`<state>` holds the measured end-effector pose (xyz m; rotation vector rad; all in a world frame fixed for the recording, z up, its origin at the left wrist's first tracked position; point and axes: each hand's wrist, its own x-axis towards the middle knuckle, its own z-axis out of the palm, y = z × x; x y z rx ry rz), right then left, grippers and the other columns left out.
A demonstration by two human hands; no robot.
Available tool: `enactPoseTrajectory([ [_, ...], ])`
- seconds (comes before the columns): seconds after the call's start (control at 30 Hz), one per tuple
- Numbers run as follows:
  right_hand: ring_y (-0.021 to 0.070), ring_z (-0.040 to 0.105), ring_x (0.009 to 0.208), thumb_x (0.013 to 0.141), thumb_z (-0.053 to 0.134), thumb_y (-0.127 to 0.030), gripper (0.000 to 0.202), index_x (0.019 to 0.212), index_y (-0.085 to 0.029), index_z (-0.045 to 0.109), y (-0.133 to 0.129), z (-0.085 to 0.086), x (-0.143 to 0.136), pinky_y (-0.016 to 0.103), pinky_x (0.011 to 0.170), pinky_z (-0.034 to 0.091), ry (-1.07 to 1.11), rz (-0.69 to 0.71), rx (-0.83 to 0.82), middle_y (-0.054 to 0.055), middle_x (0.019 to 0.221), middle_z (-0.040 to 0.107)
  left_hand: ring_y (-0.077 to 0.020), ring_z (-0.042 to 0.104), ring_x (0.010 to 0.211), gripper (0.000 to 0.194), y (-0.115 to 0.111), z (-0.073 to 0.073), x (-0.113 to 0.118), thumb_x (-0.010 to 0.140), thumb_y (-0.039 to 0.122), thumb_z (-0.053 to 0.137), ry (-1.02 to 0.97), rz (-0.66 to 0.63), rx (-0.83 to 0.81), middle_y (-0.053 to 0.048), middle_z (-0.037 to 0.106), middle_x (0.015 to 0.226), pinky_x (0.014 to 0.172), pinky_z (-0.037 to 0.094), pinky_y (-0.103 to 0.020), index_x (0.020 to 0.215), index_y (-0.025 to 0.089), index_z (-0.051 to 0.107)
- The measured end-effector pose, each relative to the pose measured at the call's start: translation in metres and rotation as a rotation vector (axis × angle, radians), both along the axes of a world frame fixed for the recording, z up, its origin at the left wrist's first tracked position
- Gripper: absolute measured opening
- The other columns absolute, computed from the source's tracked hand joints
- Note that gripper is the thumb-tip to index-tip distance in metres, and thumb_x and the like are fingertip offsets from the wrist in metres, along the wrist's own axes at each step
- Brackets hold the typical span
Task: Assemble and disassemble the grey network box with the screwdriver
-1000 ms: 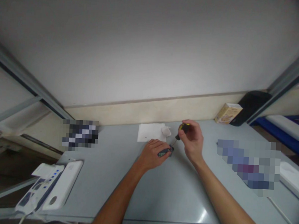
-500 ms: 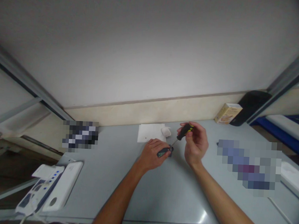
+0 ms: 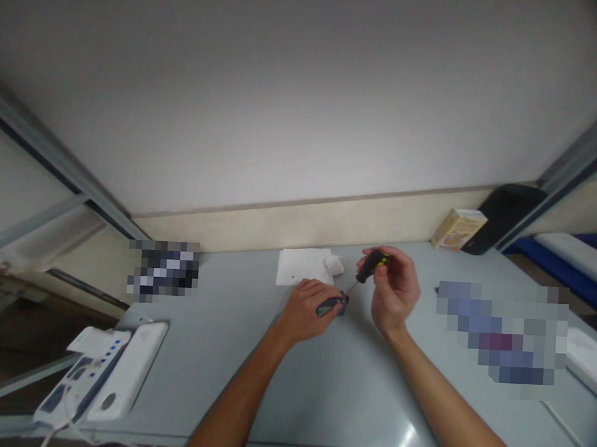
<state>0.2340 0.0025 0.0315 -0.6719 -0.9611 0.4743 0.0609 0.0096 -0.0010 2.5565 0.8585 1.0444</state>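
In my left hand (image 3: 306,310), closed, is a small dark device (image 3: 330,306) with a greenish patch, held just above the grey table. My right hand (image 3: 395,288) is wrapped round the black and yellow handle of a screwdriver (image 3: 373,266). The thin shaft points down and left, and its tip meets the right end of the dark device. Behind my left hand lies a white sheet (image 3: 296,263) with a small dark dot on it. A crumpled white piece (image 3: 333,265) rests at the sheet's right side.
On the left of the table (image 3: 213,326) are a white power strip (image 3: 83,379), a long white case (image 3: 131,368) and a blurred-out item (image 3: 166,270). A yellow box (image 3: 459,229) and black object (image 3: 509,214) stand at the back right, with another blurred-out item (image 3: 497,337) nearer.
The whole view has shifted slightly. Both hands keep their grips, and the screwdriver remains against the dark device.
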Motion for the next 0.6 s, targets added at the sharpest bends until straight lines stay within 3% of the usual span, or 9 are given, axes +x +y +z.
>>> enactPoseTrajectory([
  [0.6,0.0181,0.068,0.074,0.093,0.065,-0.028,0.023,0.116,-0.024,0.064,-0.001,-0.0006,0.0007,0.034,0.064,0.057,-0.015,0.003,0.001,0.007,0.103,0.071,-0.0191,0.07,0.096,0.014,-0.0007,0.0025,0.0004,0.096,0.027,0.062,-0.002,-0.008,-0.01,-0.003,0.078,0.106,0.091,0.048,-0.038,0.108,0.023,0.067],
])
